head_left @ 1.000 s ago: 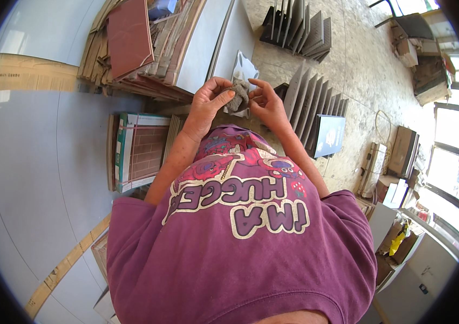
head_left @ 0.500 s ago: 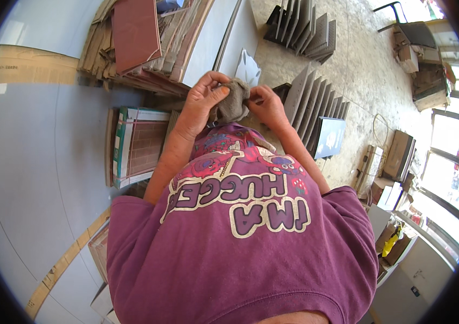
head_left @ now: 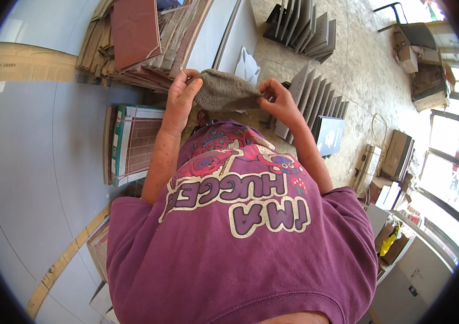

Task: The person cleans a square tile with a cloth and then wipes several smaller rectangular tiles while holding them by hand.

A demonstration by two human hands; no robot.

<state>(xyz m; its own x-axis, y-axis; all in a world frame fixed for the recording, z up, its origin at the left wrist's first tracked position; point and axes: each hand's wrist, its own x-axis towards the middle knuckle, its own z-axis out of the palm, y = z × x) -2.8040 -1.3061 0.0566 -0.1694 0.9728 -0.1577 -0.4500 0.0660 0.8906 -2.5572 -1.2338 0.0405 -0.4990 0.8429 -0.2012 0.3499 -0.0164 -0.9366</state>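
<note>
A grey-brown cloth point(head_left: 225, 90) is stretched between my two hands, in front of my purple T-shirt. My left hand point(head_left: 184, 97) grips its left end, with the thumb laid along the edge. At the other end, my right hand point(head_left: 279, 101) pinches a corner between thumb and fingers. The cloth hangs in the air, folded or bunched near the left hand and narrowing toward the right. Part of my left fingers is hidden behind it.
Racks of upright tile panels point(head_left: 307, 102) stand on the concrete floor ahead right. To the left are a strapped box of brick-patterned tiles point(head_left: 142, 143) and a stack holding a dark red tile point(head_left: 135, 35). Large grey panels point(head_left: 24, 162) line the far left. A black chair point(head_left: 415, 33) stands far right.
The cloth was bunched between my hands and is now spread out wide. My left hand has moved left, my right hand slightly right.
</note>
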